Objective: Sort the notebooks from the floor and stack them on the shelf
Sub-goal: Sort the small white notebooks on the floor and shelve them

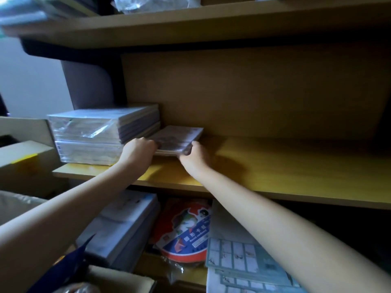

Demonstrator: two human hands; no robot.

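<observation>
A thin pack of notebooks (179,135) in clear wrap lies flat on the wooden shelf (285,166), right beside a taller stack of wrapped notebooks (95,134) at the shelf's left end. My left hand (138,150) grips the thin pack's near left corner, its fingers curled. My right hand (193,154) holds the near right corner, fingers curled around the edge. Both arms reach up from below.
The shelf board stretches bare to the right of the pack. An upper shelf (190,28) carries plastic-wrapped items. Below are wrapped paper packs (124,225), a round red and blue cardboard pack (186,231) and grid-printed sheets (243,263). Cardboard boxes (21,159) stand at left.
</observation>
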